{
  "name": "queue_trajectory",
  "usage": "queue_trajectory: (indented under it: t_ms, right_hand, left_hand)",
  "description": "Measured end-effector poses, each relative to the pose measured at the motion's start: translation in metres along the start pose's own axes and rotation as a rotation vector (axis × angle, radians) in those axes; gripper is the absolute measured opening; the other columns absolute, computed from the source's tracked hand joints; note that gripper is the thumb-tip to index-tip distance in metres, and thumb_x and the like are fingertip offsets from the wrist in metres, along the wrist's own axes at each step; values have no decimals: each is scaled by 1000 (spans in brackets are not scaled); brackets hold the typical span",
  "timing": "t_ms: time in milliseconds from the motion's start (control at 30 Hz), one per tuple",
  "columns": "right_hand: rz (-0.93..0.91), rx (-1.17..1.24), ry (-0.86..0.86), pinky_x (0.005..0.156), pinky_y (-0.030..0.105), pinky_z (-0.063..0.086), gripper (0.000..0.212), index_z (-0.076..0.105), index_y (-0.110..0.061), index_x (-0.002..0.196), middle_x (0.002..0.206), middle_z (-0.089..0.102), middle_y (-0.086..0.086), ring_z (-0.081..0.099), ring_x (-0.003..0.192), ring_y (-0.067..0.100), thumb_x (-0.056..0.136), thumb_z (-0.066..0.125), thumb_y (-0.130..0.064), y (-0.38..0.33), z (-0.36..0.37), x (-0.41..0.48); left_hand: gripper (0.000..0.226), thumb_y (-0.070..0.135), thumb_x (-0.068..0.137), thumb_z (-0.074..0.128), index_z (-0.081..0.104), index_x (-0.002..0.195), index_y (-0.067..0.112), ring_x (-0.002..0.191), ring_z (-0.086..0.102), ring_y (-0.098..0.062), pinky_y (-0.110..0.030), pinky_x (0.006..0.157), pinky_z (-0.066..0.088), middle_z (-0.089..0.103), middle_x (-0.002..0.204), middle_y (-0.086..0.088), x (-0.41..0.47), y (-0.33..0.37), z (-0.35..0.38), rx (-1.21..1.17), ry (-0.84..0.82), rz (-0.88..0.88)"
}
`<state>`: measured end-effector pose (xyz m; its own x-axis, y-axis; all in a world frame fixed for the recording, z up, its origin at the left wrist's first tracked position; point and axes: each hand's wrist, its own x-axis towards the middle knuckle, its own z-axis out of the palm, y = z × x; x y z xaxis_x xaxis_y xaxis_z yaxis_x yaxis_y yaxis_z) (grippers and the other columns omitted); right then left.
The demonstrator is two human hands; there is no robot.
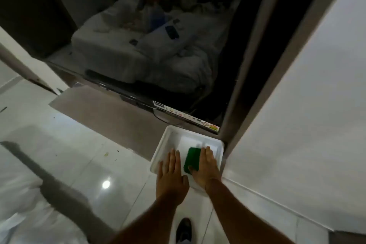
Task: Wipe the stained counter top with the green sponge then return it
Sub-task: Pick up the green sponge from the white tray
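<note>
The green sponge (191, 159) lies inside a white foam tray (168, 136) on the white glossy counter top (83, 164). My right hand (206, 168) rests over the sponge's right side, with the thumb wrapped around its near left edge, gripping it. Flat on the tray's near left rim, palm down, is my left hand (171, 174), which holds nothing. Small dark and yellowish specks (107, 153) mark the counter top to the left of the tray.
A brown strip (103, 109) runs behind the counter, under a dark glass panel (158, 55) that shows a bed. A white wall (307, 105) rises right of the tray. A grey band (49, 180) crosses the left. A shoe (184, 229) shows below.
</note>
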<state>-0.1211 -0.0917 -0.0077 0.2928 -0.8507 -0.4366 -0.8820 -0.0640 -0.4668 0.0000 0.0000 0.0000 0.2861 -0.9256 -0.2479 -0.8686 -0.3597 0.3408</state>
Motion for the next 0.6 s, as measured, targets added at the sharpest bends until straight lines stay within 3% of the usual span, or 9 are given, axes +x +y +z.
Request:
queue_trajectory:
  t_ms: [167,267,433,600]
  right_hand:
    - [43,-94,-114,138,52,0,123,-17,-11,171,180,-20,12,-12,169,34,97,63,-67,-12,16,35]
    - [83,-131,-154,137,55,-1,129,-24,-10,169,176,-29,16,-19,167,38,95,62,-71,-14,33,40]
    - [64,-195,-108,137,57,4,112,-19,-9,170,178,-24,19,-15,167,41,104,60,-54,-16,40,39]
    - [34,-215,-72,137,54,11,87,-6,-10,173,181,-13,15,-8,169,37,112,54,-29,-11,28,41]
  left_hand:
    - [79,47,110,27,-20,168,22,163,-26,-21,-44,134,-14,-25,177,-3,18,-18,0,35,17,29]
    - [76,54,112,21,-19,168,22,163,-25,-19,-42,132,-16,-25,177,-1,26,-25,3,42,41,49]
    - [80,53,110,24,-20,168,20,162,-26,-21,-43,132,-17,-23,178,-3,20,-52,3,145,25,67]
    - [77,48,109,21,-21,167,20,160,-28,-18,-36,125,-33,-23,177,-3,21,-51,1,153,9,47]
